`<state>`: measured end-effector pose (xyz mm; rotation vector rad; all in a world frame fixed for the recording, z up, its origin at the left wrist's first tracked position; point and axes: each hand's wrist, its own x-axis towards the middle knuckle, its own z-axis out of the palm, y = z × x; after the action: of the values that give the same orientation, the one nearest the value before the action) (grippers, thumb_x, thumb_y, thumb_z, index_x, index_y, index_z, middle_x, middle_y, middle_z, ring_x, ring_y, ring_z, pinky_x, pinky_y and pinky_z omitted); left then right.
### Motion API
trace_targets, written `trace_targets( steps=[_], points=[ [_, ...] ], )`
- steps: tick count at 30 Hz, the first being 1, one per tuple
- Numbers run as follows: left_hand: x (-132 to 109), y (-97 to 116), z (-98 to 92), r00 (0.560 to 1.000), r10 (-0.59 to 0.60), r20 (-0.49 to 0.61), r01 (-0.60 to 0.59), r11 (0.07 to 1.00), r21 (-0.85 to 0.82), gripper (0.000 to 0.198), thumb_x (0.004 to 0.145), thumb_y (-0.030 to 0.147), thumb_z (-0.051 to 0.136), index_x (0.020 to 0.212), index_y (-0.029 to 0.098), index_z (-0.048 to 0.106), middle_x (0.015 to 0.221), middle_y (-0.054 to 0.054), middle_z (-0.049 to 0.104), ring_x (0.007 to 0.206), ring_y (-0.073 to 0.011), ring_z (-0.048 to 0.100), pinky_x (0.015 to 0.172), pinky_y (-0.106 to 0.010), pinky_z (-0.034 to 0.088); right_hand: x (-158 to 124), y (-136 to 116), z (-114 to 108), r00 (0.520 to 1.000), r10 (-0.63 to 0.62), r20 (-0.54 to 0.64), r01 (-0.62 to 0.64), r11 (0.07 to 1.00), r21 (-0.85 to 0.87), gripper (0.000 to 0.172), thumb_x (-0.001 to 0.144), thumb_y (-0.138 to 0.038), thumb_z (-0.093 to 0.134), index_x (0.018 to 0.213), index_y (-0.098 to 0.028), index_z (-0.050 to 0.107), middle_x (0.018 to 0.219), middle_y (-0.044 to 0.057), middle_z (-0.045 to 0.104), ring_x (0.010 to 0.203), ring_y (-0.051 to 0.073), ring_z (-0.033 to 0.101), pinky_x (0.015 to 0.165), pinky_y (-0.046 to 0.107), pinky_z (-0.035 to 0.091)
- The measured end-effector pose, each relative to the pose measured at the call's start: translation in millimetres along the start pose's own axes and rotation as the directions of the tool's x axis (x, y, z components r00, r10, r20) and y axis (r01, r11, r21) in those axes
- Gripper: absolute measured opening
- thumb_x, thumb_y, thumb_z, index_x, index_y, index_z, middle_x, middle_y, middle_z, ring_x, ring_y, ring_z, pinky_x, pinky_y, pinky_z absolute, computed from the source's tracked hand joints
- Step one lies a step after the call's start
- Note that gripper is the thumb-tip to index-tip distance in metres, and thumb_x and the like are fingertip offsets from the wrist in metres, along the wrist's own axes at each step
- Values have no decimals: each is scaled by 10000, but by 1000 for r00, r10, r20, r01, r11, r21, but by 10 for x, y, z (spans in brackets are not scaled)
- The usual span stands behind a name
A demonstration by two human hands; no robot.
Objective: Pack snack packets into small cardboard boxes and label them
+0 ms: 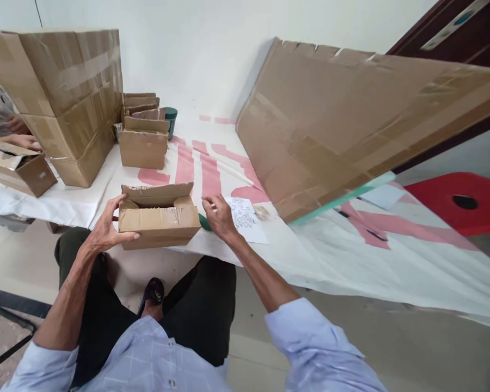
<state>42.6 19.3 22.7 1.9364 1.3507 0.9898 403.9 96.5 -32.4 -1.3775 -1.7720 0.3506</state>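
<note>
A small cardboard box [159, 237] sits at the table's front edge, its back flap raised and its top partly open. My left hand [108, 228] grips the box's left end, with the thumb along the front and the fingers at the back corner. Just off the box's right end is my right hand [219, 216], its fingers curled together; whatever they may hold is hidden. A dark green piece [204, 222] shows between that hand and the box, its kind unclear. Beside my right hand lies a white sheet of paper [249, 220] with dark looped drawings.
Large taped cartons [71, 103] stand at the left. Behind the box are smaller open boxes [144, 149] and a green cup [171, 121]. A big cardboard panel [351, 125] leans at the right, near a red stool [445, 201]. Another person's hand [22, 141] touches a box at far left.
</note>
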Motion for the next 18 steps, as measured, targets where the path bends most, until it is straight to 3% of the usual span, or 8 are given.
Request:
trace_targets(
  steps=[4,7,12,18],
  points=[
    [12,-27,13,1000,-2,-24,2,1000,3,1125,683,669,926,1610,301,405,1648,-165,439,1494,-445,498,1047,-519,600,108,-529,-154,952,-301,-54,305,948,92,239,1060,-356,530,1027,-240,736,1041,97,726,1024,263,677,918,429,583],
    [12,-30,22,1000,2,-28,-2,1000,-2,1147,665,679,933,1612,305,405,1650,-164,436,1496,-447,498,1047,-515,600,118,-843,-181,890,-447,84,441,894,83,246,1067,-282,527,1014,-230,761,1040,101,737,1048,263,667,977,438,558],
    [-4,-16,28,1000,-11,-28,11,1000,-5,1154,663,666,937,1610,288,396,1646,-172,438,1499,-442,494,1047,-518,601,120,-1004,-169,800,-422,425,478,878,-28,201,1039,-271,578,1034,-194,763,1030,110,738,985,263,631,954,443,516],
    [16,-55,37,1000,-4,-30,4,1000,8,1146,666,655,931,1612,287,400,1631,-170,459,1471,-440,522,1022,-511,613,79,-1108,-295,832,-413,370,410,908,91,124,1019,-214,588,1026,-190,710,1007,93,730,947,233,660,899,377,503]
  ],
)
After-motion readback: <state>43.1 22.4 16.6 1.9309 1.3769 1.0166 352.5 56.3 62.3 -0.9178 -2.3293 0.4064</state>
